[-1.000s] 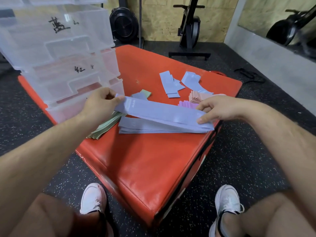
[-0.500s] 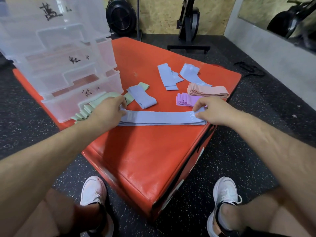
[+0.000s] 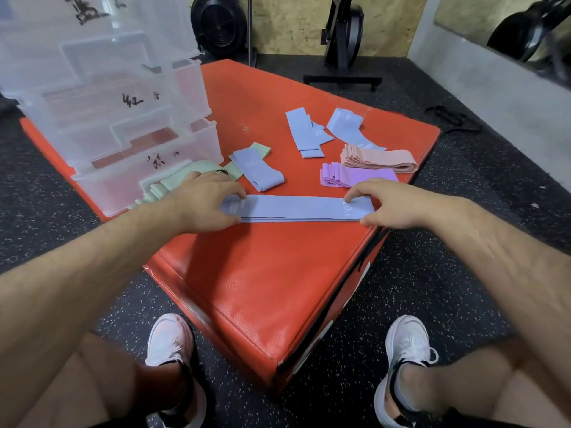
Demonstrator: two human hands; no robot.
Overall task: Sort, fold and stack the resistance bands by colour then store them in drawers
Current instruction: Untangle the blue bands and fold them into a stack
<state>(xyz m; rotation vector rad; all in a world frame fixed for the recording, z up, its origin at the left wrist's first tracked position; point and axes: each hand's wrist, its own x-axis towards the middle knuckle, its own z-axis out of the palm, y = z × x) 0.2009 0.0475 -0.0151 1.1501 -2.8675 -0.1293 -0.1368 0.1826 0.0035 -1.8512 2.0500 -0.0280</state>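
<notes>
Over the blue stack (image 3: 293, 209), left hand (image 3: 202, 202) and right hand (image 3: 394, 205) touch its ends

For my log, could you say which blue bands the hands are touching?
The long blue stack nearest the person: left hand and right hand rest on its ends; other blue bands lie untouched.

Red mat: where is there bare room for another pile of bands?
Widest free patch: the near corner of the red mat, in front of the long blue stack. Another lies behind the loose blue bands, beside the drawers. The middle is crowded: green bands, purple pile, peach pile.
</notes>
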